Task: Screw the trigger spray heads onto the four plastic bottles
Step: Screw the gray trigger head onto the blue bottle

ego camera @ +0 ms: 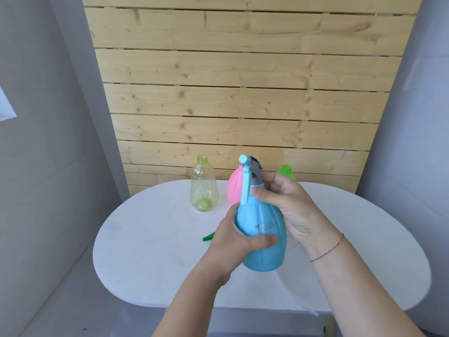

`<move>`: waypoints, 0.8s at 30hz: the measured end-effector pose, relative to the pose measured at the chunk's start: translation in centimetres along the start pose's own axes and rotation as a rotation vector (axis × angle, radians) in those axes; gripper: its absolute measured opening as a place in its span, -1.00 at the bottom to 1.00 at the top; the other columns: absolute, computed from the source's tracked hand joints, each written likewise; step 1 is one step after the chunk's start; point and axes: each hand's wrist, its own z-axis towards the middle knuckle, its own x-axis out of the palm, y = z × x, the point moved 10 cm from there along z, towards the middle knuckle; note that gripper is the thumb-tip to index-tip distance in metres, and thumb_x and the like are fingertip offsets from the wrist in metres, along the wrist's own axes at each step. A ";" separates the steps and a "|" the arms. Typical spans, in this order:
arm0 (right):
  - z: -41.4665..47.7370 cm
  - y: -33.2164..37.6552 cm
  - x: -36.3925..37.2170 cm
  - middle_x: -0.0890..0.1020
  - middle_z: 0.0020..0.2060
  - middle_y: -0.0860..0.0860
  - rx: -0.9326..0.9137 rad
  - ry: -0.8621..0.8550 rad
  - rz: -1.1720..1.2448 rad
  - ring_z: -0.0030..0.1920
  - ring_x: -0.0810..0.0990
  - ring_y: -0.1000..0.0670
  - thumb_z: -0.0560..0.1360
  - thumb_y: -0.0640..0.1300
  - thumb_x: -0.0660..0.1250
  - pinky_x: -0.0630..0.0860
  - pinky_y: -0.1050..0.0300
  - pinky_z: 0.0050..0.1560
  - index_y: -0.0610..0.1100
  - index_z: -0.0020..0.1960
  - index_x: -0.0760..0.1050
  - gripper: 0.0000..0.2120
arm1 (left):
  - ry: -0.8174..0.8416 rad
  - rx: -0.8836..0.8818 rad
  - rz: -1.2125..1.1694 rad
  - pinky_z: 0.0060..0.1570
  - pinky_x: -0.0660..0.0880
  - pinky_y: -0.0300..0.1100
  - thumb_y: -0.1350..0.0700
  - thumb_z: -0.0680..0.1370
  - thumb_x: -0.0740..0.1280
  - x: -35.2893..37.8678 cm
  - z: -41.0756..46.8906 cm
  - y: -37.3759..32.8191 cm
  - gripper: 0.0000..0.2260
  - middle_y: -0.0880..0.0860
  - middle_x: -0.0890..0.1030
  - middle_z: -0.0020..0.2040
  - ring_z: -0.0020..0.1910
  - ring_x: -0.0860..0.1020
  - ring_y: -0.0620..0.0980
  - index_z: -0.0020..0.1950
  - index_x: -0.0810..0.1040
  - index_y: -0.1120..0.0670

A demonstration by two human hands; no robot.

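A blue bottle (261, 235) is lifted above the middle of the white table (145, 239). My left hand (233, 242) wraps its lower body. My right hand (284, 203) grips its neck and collar, where a blue trigger spray head (245, 181) sits on top with its lever hanging down. Behind it stand a pink bottle (234, 187), a clear yellow bottle (203, 184) with an open neck, and a green bottle (286, 171), mostly hidden by my right hand. A green spray-head part (209, 237) pokes out from under my left hand.
The round table stands against a wall of pale wooden planks (243, 93), with grey walls on both sides. The three standing bottles are lined up along the table's far edge.
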 end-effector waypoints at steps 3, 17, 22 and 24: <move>-0.3 -0.4 0.1 0.62 -0.01 -0.15 0.090 0.159 0.062 -0.01 0.59 -0.11 0.40 -0.23 0.41 0.53 -0.01 0.11 -0.26 0.16 0.57 -0.67 | 0.153 -0.029 -0.044 0.06 0.58 -0.08 0.14 0.20 0.55 1.0 -0.3 -0.1 -0.37 0.10 0.68 0.13 0.11 0.65 0.07 0.26 0.52 0.02; -0.4 -0.3 -1.0 0.60 -0.01 -0.12 0.009 -0.001 -0.038 0.01 0.58 -0.05 0.32 -0.16 0.47 0.49 0.06 0.10 -0.27 0.18 0.51 -0.54 | -0.069 0.061 0.152 -0.07 0.61 -0.23 0.09 0.18 0.56 -0.2 0.1 -0.4 -0.32 -0.10 0.66 0.07 0.02 0.65 -0.12 0.25 0.44 -0.20; -0.6 -0.9 0.4 0.64 0.09 -0.13 0.057 0.185 0.124 0.10 0.61 -0.05 0.43 -0.07 0.32 0.45 -0.03 0.26 -0.24 0.18 0.56 -0.61 | -0.045 0.050 0.122 -0.05 0.59 -0.22 0.12 0.21 0.56 -0.6 0.2 -0.5 -0.33 -0.06 0.65 0.10 0.05 0.64 -0.08 0.26 0.44 -0.16; -0.5 -0.8 0.1 0.67 0.10 -0.09 0.035 0.175 0.102 0.09 0.64 0.00 0.41 -0.09 0.33 0.53 0.09 0.18 -0.21 0.19 0.57 -0.62 | -0.037 0.052 0.128 -0.05 0.59 -0.21 0.12 0.20 0.57 -0.7 0.1 -0.5 -0.33 -0.05 0.66 0.10 0.05 0.65 -0.07 0.26 0.45 -0.17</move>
